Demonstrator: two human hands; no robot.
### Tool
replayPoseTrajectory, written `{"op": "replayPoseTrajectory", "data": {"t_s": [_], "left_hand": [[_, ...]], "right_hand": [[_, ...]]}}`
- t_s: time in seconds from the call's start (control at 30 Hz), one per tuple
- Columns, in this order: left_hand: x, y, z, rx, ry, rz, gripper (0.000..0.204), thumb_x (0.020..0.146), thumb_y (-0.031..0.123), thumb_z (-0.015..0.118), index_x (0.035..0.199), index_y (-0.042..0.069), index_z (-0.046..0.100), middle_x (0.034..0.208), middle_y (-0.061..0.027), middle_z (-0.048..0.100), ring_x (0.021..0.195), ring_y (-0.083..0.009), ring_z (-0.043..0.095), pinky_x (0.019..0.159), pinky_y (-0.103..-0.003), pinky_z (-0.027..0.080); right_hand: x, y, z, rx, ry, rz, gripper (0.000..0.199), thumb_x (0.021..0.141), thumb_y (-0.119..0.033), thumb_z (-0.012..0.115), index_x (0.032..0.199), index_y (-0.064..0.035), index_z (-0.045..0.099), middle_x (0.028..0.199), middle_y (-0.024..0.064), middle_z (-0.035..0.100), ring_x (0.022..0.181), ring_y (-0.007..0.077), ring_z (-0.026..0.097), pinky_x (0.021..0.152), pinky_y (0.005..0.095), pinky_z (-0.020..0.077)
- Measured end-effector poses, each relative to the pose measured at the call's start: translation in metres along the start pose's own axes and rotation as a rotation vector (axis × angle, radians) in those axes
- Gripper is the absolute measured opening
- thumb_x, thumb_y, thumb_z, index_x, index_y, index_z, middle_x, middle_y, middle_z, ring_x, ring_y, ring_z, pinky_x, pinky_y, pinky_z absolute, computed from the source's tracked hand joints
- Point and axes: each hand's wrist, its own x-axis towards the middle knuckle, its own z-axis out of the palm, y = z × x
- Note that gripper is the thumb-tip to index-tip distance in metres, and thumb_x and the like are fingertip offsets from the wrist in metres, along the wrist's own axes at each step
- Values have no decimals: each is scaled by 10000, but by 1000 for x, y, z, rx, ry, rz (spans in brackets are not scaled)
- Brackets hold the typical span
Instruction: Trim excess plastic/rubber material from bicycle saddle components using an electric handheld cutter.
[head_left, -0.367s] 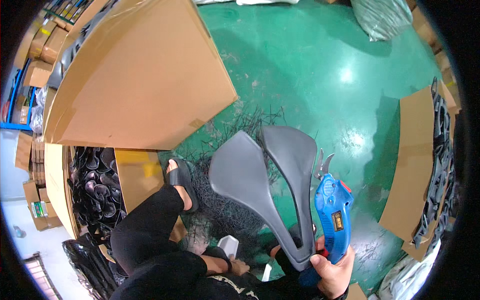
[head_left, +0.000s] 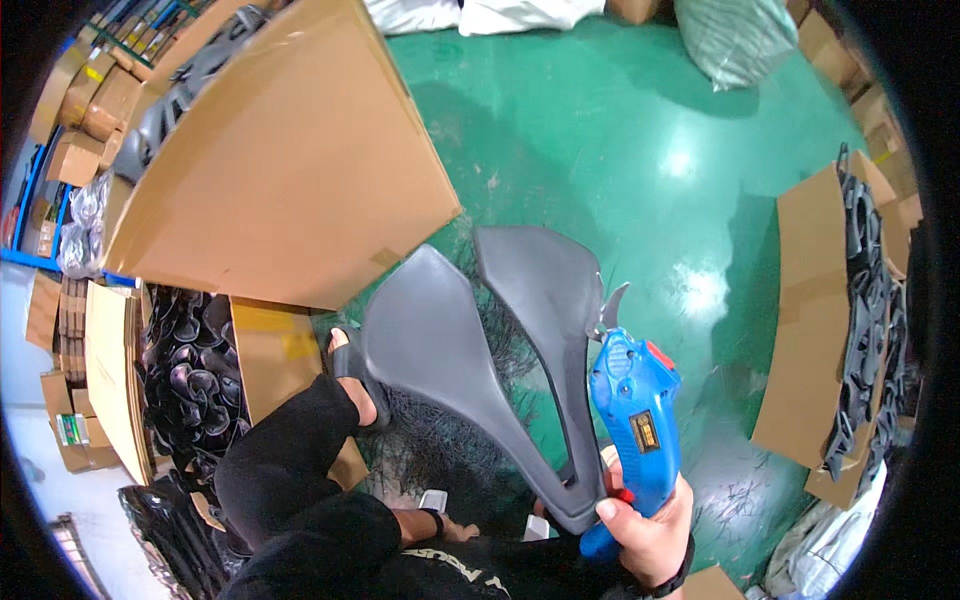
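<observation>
Gripping the blue electric cutter (head_left: 636, 420), your right hand (head_left: 648, 525) has its fingers wrapped tight around the handle at the near right, the blades pointing far and touching the right edge of the grey forked plastic part (head_left: 480, 350). That part lies just left of the cutter — its long axis runs from the narrow near end by your right hand out to two broad wings at the far end. Your left hand (head_left: 455, 527) sits low at the near edge, mostly hidden; I cannot tell whether its fingers are spread or closed on the part. Left of your knee an open carton (head_left: 262, 352) holds stacked black moulded pieces (head_left: 190, 375). On the right, another carton (head_left: 805, 320) — dark parts along its edge. Black trimmings (head_left: 440, 450) litter the green floor (head_left: 620, 130).
</observation>
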Motion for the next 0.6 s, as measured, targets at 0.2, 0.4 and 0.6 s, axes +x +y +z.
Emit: {"op": "replayPoseTrajectory", "data": {"t_s": [0.2,0.4,0.6], "left_hand": [[102,-90,-209,-847,-905,429,639,652,244,760,1218,48,536,1119,-181,622,988,-329,602,799,-436,478],[59,-191,-417,-1742,277,212,670,798,226,748,1330,30,392,1116,-61,550,1039,-159,526,885,-322,470],[4,-220,-481,-1901,734,-38,382,885,234,632,1188,44,500,1091,-68,605,1000,-174,589,847,-369,493]], "right_hand": [[-31,28,-25,-49,-67,11,392,691,-49,749,1038,-9,571,882,34,579,735,133,571,624,293,505],[-32,61,-2,-25,-287,-108,341,747,-13,709,1060,-1,572,903,50,596,703,145,589,619,297,512],[-56,92,25,-157,-310,-45,325,754,-17,714,1049,-13,577,905,41,597,724,134,594,610,289,523]]}}
